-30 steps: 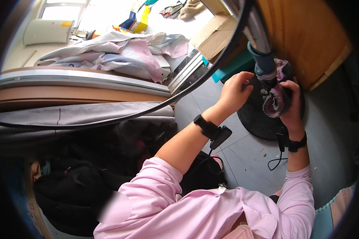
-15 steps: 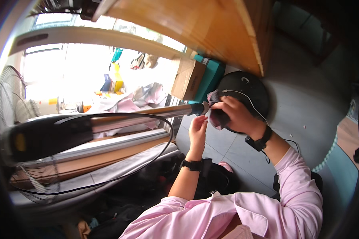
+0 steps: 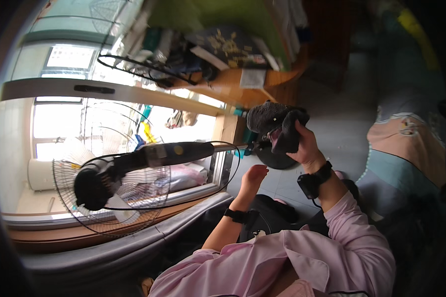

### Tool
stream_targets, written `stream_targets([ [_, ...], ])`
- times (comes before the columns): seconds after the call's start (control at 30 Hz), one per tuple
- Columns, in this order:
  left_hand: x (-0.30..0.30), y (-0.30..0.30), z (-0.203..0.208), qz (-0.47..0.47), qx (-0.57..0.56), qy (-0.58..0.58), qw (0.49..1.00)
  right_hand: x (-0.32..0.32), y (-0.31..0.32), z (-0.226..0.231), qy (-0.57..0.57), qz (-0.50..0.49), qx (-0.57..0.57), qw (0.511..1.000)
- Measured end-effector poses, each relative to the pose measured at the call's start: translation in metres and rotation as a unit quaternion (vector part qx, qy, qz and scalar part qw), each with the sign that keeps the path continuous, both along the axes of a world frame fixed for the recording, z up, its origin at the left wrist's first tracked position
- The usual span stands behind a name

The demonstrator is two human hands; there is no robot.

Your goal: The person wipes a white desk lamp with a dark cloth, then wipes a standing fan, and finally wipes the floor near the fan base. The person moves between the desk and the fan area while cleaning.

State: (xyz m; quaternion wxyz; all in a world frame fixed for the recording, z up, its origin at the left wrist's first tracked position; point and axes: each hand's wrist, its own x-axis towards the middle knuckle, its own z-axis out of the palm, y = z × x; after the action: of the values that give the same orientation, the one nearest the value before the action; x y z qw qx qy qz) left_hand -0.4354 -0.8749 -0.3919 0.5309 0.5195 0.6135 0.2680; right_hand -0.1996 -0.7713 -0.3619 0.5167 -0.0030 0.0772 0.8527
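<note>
My right hand (image 3: 307,146) grips a bunched dark grey cloth (image 3: 275,123) with a little pink showing in its folds. The cloth is lifted near the pole (image 3: 228,147) of a standing fan; whether it touches the pole, I cannot tell. My left hand (image 3: 253,180) is below and to the left of the cloth, holding nothing, its fingers loosely stretched. To the left are the fan's dark neck (image 3: 176,152), its motor housing (image 3: 90,187) and the wire grille (image 3: 64,173). The fan's round black base (image 3: 278,158) stands on the floor, partly hidden by the cloth and my right hand.
A wooden desk (image 3: 282,94) with books and other items stands ahead. Beside the fan runs a window ledge (image 3: 40,236), with a grey padded edge (image 3: 134,247) nearer me. A patterned bedspread (image 3: 406,138) lies at the right. The fan's black cord (image 3: 168,205) loops below its neck.
The view has tilted up, bringing the fan's head and the desktop into sight. My right hand has raised the cloth from the pole area; my left hand has come away from the pole.
</note>
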Motion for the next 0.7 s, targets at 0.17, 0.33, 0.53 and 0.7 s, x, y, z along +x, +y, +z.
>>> stream_targets([
  [0.17, 0.047, 0.002, 0.099, -0.017, -0.004, -0.067, 0.998, 0.052, -0.045, 0.097, -0.027, -0.011, 0.020, 0.999],
  [0.33, 0.087, -0.007, 0.203, -0.050, 0.005, -0.004, 0.999, 0.095, -0.099, 0.176, -0.203, -0.044, -0.005, 0.978],
  [0.53, 0.101, -0.003, 0.260, -0.094, 0.074, -0.045, 0.992, 0.147, -0.163, 0.232, -0.208, -0.125, -0.071, 0.968],
  [0.7, 0.095, 0.001, 0.283, -0.115, 0.086, -0.155, 0.977, 0.163, -0.256, 0.260, -0.215, -0.264, -0.102, 0.935],
])
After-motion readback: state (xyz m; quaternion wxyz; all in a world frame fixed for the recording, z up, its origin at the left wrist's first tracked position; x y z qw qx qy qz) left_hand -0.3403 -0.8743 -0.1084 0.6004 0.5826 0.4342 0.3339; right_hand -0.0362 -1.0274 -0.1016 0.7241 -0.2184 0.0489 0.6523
